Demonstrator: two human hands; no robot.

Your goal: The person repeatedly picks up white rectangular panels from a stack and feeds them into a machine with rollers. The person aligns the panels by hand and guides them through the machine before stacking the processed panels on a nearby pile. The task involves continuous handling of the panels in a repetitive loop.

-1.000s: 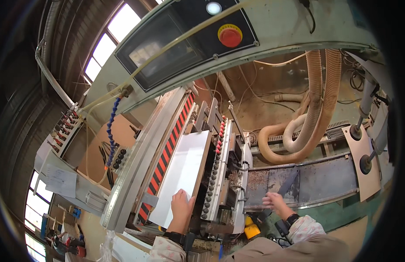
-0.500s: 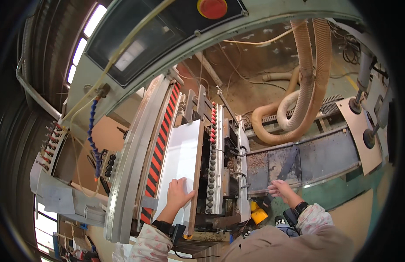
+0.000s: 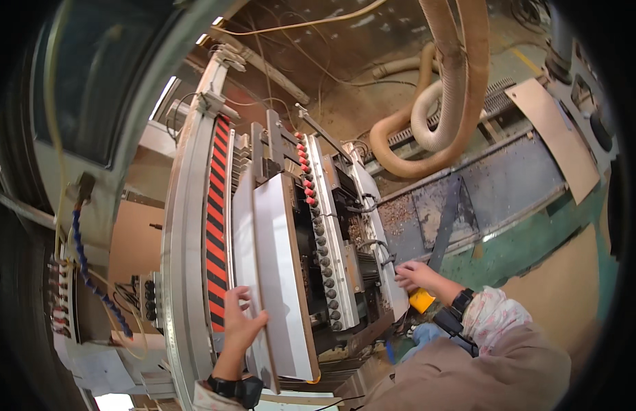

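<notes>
Left hand [image 3: 241,323] now gripping white panel [image 3: 280,274] edge, tilted up off the drilling machine [image 3: 332,240]; right hand [image 3: 415,275], seemingly loosely curled, resting at machine's side.

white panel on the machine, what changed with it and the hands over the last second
The left hand slid from the white panel's face to its left edge, and the panel now stands tilted on edge, its brown side showing. The right hand stayed low by the machine's right side.

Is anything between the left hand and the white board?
No. The left hand already touches the white board, gripping its near left edge with nothing visible between them. The right hand is away by the machine.
</notes>
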